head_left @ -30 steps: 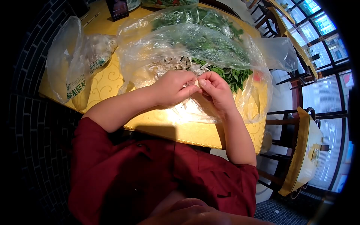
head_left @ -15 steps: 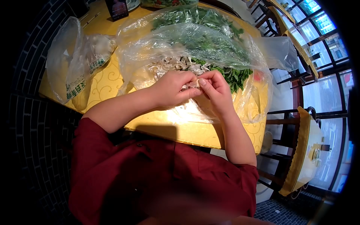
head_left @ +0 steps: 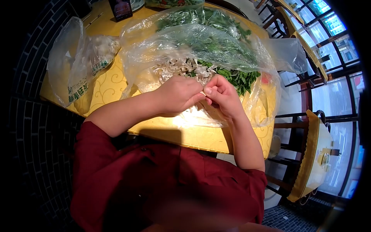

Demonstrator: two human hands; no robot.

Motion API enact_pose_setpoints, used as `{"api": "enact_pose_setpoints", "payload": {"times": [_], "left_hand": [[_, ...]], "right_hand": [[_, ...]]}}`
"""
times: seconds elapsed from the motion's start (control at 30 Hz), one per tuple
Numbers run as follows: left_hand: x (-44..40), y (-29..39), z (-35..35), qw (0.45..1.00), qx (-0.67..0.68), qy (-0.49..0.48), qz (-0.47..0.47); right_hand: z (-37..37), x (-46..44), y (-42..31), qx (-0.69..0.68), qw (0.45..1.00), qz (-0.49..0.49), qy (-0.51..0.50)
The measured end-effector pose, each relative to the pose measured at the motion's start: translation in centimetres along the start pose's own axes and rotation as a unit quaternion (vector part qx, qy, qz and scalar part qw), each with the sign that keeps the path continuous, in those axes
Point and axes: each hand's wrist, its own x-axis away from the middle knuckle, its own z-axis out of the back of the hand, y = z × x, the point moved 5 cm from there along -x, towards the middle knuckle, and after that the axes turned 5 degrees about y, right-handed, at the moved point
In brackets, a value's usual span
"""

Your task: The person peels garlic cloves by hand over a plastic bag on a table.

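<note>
My left hand (head_left: 181, 94) and my right hand (head_left: 223, 96) meet fingertip to fingertip over the near side of the table. Between the pinched fingers shows a sliver of a pale garlic clove (head_left: 204, 92), mostly hidden by them. Just beyond my hands lies a heap of papery garlic skins (head_left: 170, 69) on a clear plastic sheet (head_left: 143, 50). Green leafy vegetables (head_left: 243, 80) lie beside the skins and continue beneath the plastic. At the left stands a plastic bag (head_left: 75, 62) with garlic bulbs (head_left: 104, 45) in its side.
The yellow patterned tablecloth (head_left: 110, 87) carries all of this. A phone (head_left: 121, 9) stands upright at the back, next to chopsticks (head_left: 94, 20). Another table (head_left: 319, 158) with chairs is at the right, by the windows. A dark brick wall (head_left: 33, 116) runs along the left.
My left fingers have curled in further, covering the pale flakes that showed in that palm. The right hand has turned slightly and its fingers are more bent. The surroundings look the same.
</note>
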Motion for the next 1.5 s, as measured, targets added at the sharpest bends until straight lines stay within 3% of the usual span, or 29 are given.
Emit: {"api": "enact_pose_setpoints", "payload": {"times": [0.63,0.87,1.1,1.5], "left_hand": [[0.0,-0.3,0.1,0.986,0.163,-0.017,0.042],[-0.1,-0.2,0.1,0.997,0.073,-0.04,0.004],[-0.1,-1.0,-0.3,0.993,0.1,0.002,0.055],[-0.1,-0.7,0.5,0.999,0.032,0.015,0.009]], "right_hand": [[-0.3,0.7,-1.1,0.046,0.996,0.024,-0.067],[-0.1,0.7,-1.0,0.011,0.998,-0.001,-0.061],[0.1,0.0,-0.6,0.0,1.0,0.012,-0.025],[-0.1,0.1,-0.4,0.031,0.999,0.003,-0.036]]}}
